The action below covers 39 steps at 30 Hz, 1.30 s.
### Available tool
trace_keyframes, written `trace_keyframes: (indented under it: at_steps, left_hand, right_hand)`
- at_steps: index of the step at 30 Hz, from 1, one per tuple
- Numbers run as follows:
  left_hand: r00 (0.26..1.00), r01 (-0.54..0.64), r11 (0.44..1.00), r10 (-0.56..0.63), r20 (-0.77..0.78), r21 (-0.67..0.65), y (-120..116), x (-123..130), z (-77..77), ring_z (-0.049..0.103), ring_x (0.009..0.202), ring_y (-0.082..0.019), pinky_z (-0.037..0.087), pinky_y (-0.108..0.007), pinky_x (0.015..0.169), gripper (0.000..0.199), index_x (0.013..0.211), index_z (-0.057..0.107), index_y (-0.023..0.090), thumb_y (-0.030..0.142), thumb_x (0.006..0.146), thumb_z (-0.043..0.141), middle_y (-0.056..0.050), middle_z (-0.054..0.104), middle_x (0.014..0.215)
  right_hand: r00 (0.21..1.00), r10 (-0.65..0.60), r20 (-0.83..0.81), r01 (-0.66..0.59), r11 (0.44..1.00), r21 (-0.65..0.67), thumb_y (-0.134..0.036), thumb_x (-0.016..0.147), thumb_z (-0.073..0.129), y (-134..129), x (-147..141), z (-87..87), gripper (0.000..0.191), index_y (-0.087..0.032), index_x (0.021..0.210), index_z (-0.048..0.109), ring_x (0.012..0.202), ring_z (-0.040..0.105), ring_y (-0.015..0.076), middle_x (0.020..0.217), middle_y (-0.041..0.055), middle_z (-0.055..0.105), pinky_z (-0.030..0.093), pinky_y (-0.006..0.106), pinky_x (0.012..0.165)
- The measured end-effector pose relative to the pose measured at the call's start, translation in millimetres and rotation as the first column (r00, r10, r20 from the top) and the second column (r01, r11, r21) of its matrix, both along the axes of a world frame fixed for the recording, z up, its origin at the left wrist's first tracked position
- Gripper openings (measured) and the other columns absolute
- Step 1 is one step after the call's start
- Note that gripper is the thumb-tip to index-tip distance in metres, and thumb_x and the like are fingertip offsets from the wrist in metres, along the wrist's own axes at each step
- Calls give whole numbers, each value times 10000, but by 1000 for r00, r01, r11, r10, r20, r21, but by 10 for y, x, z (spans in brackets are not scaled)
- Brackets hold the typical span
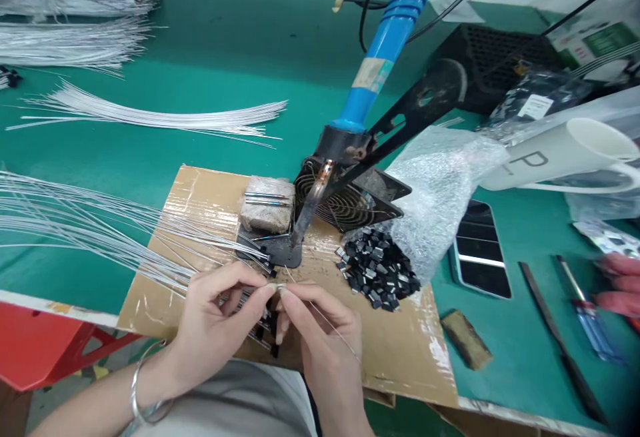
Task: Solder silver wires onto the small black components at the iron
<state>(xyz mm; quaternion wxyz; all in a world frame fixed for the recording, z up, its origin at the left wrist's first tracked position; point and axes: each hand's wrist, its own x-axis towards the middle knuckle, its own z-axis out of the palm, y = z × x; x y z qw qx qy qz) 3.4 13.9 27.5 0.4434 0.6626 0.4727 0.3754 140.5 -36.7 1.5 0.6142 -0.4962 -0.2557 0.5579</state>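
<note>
My left hand and my right hand meet fingertip to fingertip at the front of the cardboard. Between them both pinch a small pale piece, too small to name. A thin wire runs across my right hand and past its fingers. Behind and below my left hand lie white wires with black connectors at their ends, partly hidden by the fingers. A pile of small black connector housings lies to the right of my hands.
A soldering iron tip hangs under a blue extraction pipe, close ahead of my hands. A small fan, wrapped block, phone, mug, file and screwdriver stand around. White wire bundles lie left.
</note>
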Motion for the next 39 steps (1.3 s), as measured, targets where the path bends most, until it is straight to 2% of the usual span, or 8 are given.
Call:
trace_keyframes:
  at_steps: [6,12,17,21,26,32,36,39]
  left_hand:
    - [1000,-8,1000,8,-16,14,1,9,-37,344,478,-69,278,-211,436,191,723,675,154,201,906,646,33,486,546]
    - [999,36,999,-35,-24,30,-13,-1,-38,346,497,-76,287,-222,457,204,730,674,161,199,929,643,33,491,550]
    - [998,60,997,-59,-19,43,-28,-12,-23,373,514,-78,308,-223,477,180,751,680,175,172,928,647,36,519,570]
    - [997,68,995,-66,-30,77,-25,-7,-4,339,490,-68,272,-221,457,186,726,666,175,138,908,651,52,491,543]
    - [998,62,994,-59,-35,88,-21,6,-14,334,489,-68,265,-210,446,184,728,670,164,141,910,647,51,472,533]
    - [999,13,992,-9,-31,127,-39,53,-33,319,472,-54,270,-193,430,160,748,669,149,127,905,643,57,465,545]
    - [999,-11,985,18,-39,173,-57,79,-49,333,481,-57,272,-185,427,173,740,665,151,109,905,636,47,507,555]
    - [998,-44,987,49,-32,156,-79,93,-74,351,484,-59,294,-185,437,185,734,667,152,118,912,633,30,551,582]
  right_hand:
    - [1000,16,10,-16,1000,10,-294,884,775,-23,44,-8,68,-246,851,811,539,595,60,704,-2,671,501,142,531]
    - [993,67,-94,-68,998,-9,-320,853,806,-14,86,-11,107,-224,809,793,513,593,67,652,-11,661,493,154,514]
    - [978,131,-165,-144,987,-70,-349,816,838,6,179,-30,141,-221,776,794,492,584,68,613,-15,654,473,164,506]
    - [967,198,-163,-217,970,-110,-397,784,857,31,249,8,200,-212,743,791,483,574,72,598,-3,655,451,166,484]
    - [982,123,-142,-150,968,-201,-428,724,891,46,223,114,260,-192,709,783,481,564,68,597,-1,650,450,178,508]
    - [971,122,-204,-140,987,-80,-361,812,838,14,177,13,145,-219,794,813,508,610,74,679,-2,685,495,174,511]
    - [970,59,-238,-75,995,-60,-334,819,831,11,117,-28,118,-219,797,817,501,608,63,684,-3,689,502,145,498]
    - [970,13,-241,-23,999,-37,-369,798,844,15,36,-20,140,-230,798,825,494,606,59,684,1,700,508,131,489]
